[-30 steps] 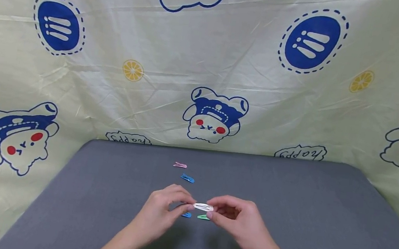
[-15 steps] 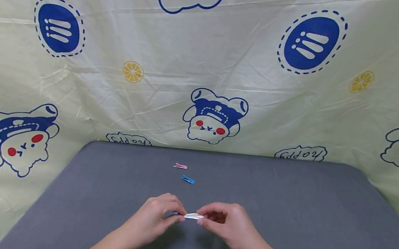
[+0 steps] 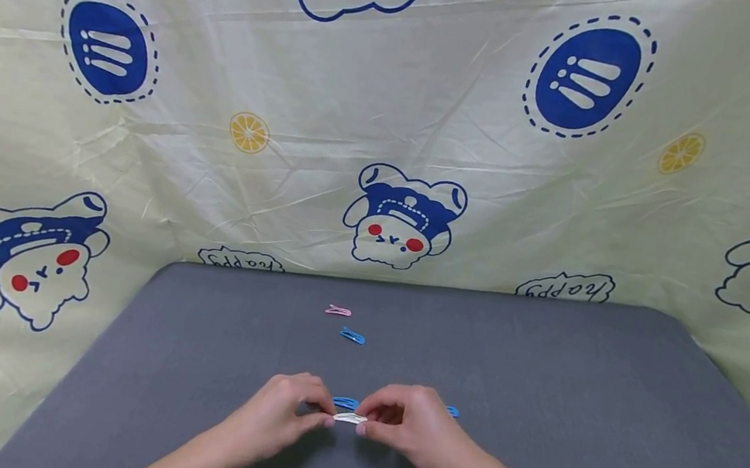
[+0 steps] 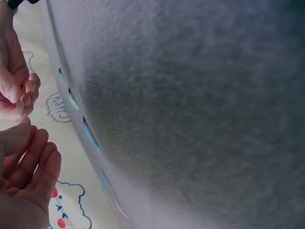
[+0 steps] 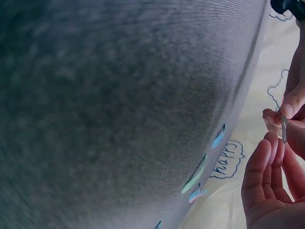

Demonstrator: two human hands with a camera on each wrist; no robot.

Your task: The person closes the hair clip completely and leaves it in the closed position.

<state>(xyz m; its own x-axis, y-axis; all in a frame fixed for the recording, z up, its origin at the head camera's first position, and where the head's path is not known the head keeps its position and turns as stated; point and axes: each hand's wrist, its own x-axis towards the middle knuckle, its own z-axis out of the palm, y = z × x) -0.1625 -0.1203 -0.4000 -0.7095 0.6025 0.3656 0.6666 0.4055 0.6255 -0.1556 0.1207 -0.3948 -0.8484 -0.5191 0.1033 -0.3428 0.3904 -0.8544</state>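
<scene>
Now fingers (image 3: pixel 383 397) pinch the white clip (image 3: pixel 349 418) farther left.

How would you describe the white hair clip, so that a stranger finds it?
Find the grey fabric-covered table. Over its near part, the left hand and right hand pinch a slim white hair clip. Only this clip is white and held.

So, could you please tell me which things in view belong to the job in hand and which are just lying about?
In the job:
white clip, pinched by the left hand and the right hand

Apparently just lying on the grey table:
pink clip
far blue clip
near blue clip
right blue clip, partly behind the right hand
green clip, seen in both wrist views
</scene>
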